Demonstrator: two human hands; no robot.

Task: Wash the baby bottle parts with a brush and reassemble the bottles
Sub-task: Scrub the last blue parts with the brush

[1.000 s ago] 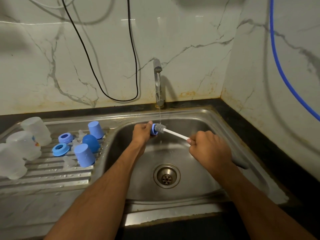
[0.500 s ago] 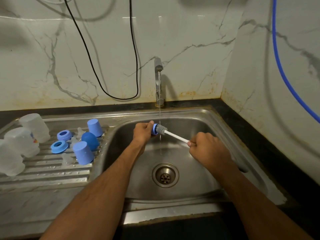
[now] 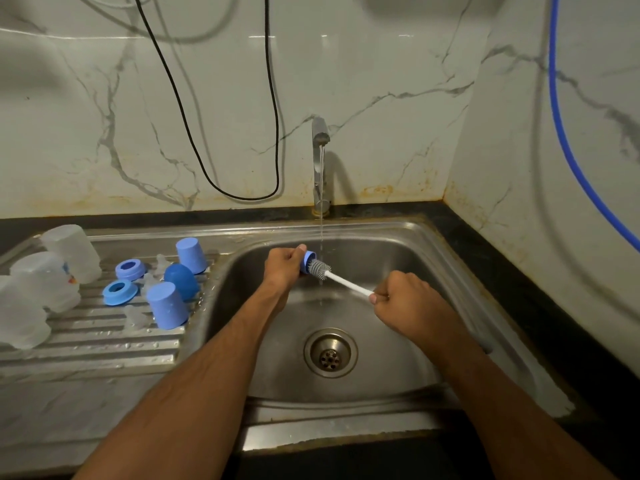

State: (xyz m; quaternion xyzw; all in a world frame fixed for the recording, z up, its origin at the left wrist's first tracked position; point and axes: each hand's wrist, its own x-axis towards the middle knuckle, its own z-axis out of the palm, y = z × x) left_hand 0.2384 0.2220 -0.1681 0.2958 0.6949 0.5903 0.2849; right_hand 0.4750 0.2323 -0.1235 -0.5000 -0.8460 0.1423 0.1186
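Observation:
My left hand (image 3: pixel 282 268) grips a blue bottle ring (image 3: pixel 308 260) over the sink basin (image 3: pixel 388 348), its opening turned right. My right hand (image 3: pixel 403 301) holds the white handle of a bottle brush (image 3: pixel 344 280); the grey bristle head pokes into the ring, just left of the thin water stream from the tap (image 3: pixel 319 161). On the drainboard (image 3: pixel 90 344) to the left lie three blue caps (image 3: pixel 167 310), two blue rings (image 3: pixel 118 292), clear teats (image 3: pixel 134 317) and three frosted bottles (image 3: pixel 45 280) standing upside down.
The drain (image 3: pixel 330 353) sits in the basin's middle. A black cable (image 3: pixel 273 109) loops down the marble wall behind the tap, and a blue hose (image 3: pixel 568 143) runs down the right wall. Dark counter borders the sink at right and front.
The brush head sits slightly farther out of the ring than before, and my right hand has shifted a little. My left hand keeps the ring in place.

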